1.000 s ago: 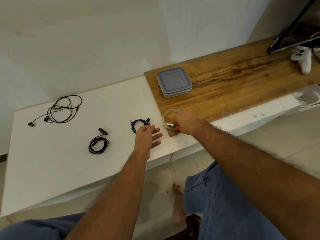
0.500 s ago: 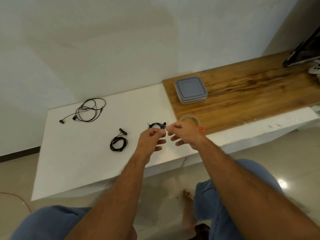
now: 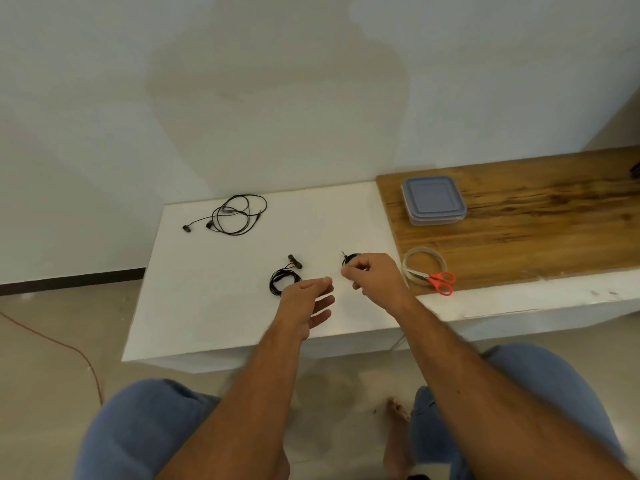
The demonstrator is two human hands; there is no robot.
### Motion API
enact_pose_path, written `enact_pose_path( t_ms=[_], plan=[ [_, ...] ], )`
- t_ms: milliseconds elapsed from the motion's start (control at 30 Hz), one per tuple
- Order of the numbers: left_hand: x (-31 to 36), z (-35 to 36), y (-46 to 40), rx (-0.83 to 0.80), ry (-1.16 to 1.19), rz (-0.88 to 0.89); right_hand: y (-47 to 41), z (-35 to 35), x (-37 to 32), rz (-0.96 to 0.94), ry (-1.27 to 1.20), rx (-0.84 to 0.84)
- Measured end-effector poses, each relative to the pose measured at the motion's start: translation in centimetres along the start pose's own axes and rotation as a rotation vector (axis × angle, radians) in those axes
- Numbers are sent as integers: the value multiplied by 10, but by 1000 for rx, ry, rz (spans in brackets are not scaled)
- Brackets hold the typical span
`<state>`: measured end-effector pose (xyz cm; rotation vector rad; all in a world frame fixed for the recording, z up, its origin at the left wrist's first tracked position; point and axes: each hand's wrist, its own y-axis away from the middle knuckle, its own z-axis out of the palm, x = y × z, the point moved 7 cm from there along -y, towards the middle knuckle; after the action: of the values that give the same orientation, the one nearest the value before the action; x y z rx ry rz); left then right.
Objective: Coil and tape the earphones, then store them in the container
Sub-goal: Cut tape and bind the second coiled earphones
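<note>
White tabletop (image 3: pixel 214 299) meets a wooden section on the right. His right hand (image 3: pixel 375 277) pinches a small coiled earphone (image 3: pixel 349 259), its plug poking up-left. His left hand (image 3: pixel 306 303) hovers with fingers relaxed, holding nothing, beside another coil (image 3: pixel 282 282). Right of his right hand lie the tape roll (image 3: pixel 424 265), scissors (image 3: pixel 438 280) and, farther back, a lidded container (image 3: pixel 433 200).

Glossy white table (image 3: pixel 221 306), grained wooden board (image 3: pixel 540 220), plastic container (image 3: pixel 433 199)

black earphones (image 3: pixel 231 214), red-handled scissors (image 3: pixel 437 280), grey-blue container lid (image 3: pixel 433 195), white table (image 3: pixel 214 292), streaked brown wooden board (image 3: pixel 540 216)
</note>
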<state>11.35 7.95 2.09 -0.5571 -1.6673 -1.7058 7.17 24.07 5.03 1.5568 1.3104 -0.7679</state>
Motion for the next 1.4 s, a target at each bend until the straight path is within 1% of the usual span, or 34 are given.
enact_pose_path(
  t_ms=[67, 133, 267, 333, 433, 533, 567, 600, 633, 667, 733, 767, 800, 867, 1000, 1067, 1133, 1300, 1400],
  plan=[
    [-3, -11, 1, 17, 84, -50, 2, 11, -16, -125, 151, 41],
    [-7, -20, 0, 25, 169, -104, 4, 24, -24, -193, 221, 78],
    [-11, -29, -3, -1, 384, -174, 3, 44, -24, -223, 198, 164],
    [-13, -33, -5, -4, 418, -179, 2, 51, -23, -229, 167, 205],
    [-16, -41, -10, 17, 449, -184, 1, 61, -25, -251, 181, 222],
    [-22, -60, -17, 135, 547, -198, -4, 60, -25, -252, 164, 283],
    [-22, -69, -20, 196, 561, -182, -7, 59, -25, -242, 160, 279],
    [-20, -81, -24, 258, 523, -132, -10, 59, -25, -244, 179, 248],
    [-13, -93, -29, 320, 425, -47, -14, 61, -26, -257, 220, 201],
    [-2, -104, -34, 378, 268, 66, -17, 62, -27, -270, 265, 155],
    [30, -115, -42, 468, -196, 308, -23, 64, -29, -277, 352, 89],
    [44, -113, -46, 488, -443, 406, -25, 65, -30, -280, 391, 61],
    [54, -108, -51, 485, -638, 477, -27, 65, -31, -285, 426, 35],
    [60, -98, -69, 410, -900, 515, -30, 67, -32, -295, 476, -3],
    [56, -82, -100, 256, -1349, 486, -34, 71, -35, -314, 499, -42],
    [50, -81, -109, 209, -1501, 469, -36, 72, -33, -310, 489, -40],
    [45, -82, -114, 194, -1567, 478, -39, 72, -31, -306, 491, -39],
    [38, -76, -114, 207, -1645, 537, -43, 75, -24, -302, 488, -51],
    [37, -72, -108, 250, -1782, 563, -43, 76, -24, -296, 481, -56]
  ],
)
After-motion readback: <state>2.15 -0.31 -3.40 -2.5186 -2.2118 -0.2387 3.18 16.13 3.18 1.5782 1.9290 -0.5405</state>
